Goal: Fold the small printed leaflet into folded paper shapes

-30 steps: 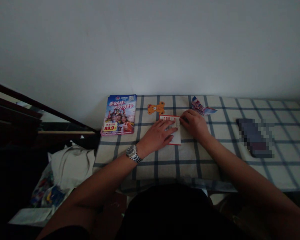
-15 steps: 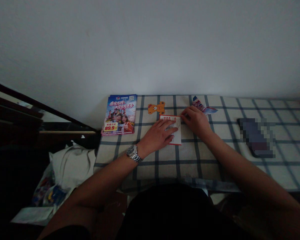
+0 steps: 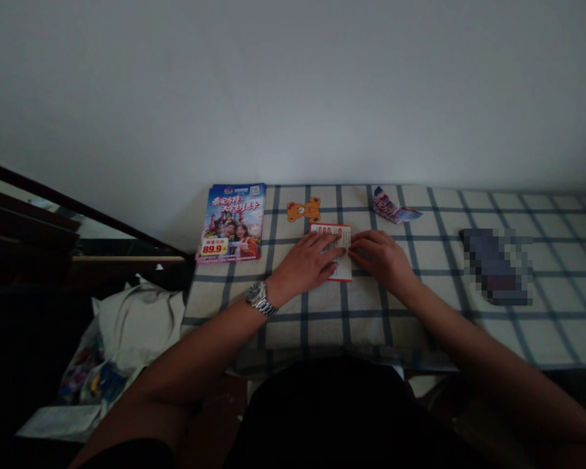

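A small folded white paper with a red border (image 3: 340, 231) lies on the checked tablecloth (image 3: 371, 306). My left hand (image 3: 306, 263), a metal watch on its wrist, lies flat on the paper's left part with fingers stretched out. My right hand (image 3: 381, 256) rests at the paper's right edge, fingers curled and pressing down on that edge.
A colourful flyer (image 3: 233, 221) lies at the table's left corner. An orange bear-shaped card (image 3: 304, 210) and a crumpled blue and red paper (image 3: 390, 208) sit near the wall. A dark blurred object (image 3: 497, 266) lies to the right. Cloth and bags (image 3: 122, 332) lie on the floor at left.
My right hand slid from the paper's top right corner down along its right edge. My left hand stayed flat on the paper.
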